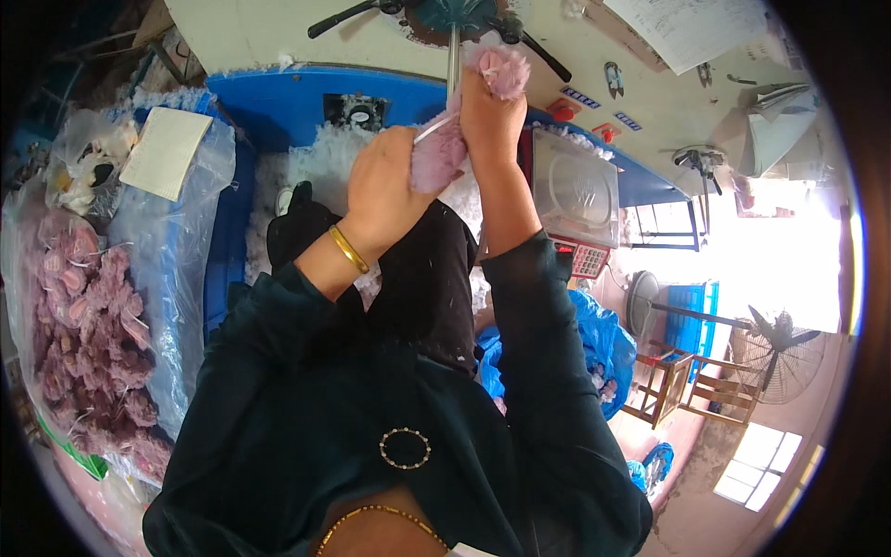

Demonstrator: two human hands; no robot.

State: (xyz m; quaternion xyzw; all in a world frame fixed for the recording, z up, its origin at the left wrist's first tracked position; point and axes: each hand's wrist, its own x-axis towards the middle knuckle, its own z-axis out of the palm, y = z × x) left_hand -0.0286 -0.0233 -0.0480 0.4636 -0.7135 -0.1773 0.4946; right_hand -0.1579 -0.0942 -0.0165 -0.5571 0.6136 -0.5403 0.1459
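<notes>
A fluffy lilac-pink plush piece point(438, 160), with a pale strip across it, is held between my two hands at a thin metal tube point(454, 63). My left hand point(382, 186) is closed round its lower part. Higher up, my right hand point(492, 119) grips the plush, and a pink tuft point(503, 72) sticks out above the fist. The tube comes from a round dark fitting point(452, 17) on the pale machine panel. Whether the tube's end is inside the plush is hidden by the plush and my fingers.
White fluff point(334, 160) lies round my legs under the blue machine edge point(278, 97). At left, a clear bag point(172, 306) holds several pink plush pieces point(88, 325). Red buttons point(562, 110), a scale point(587, 257) and a blue bag point(603, 339) are at right.
</notes>
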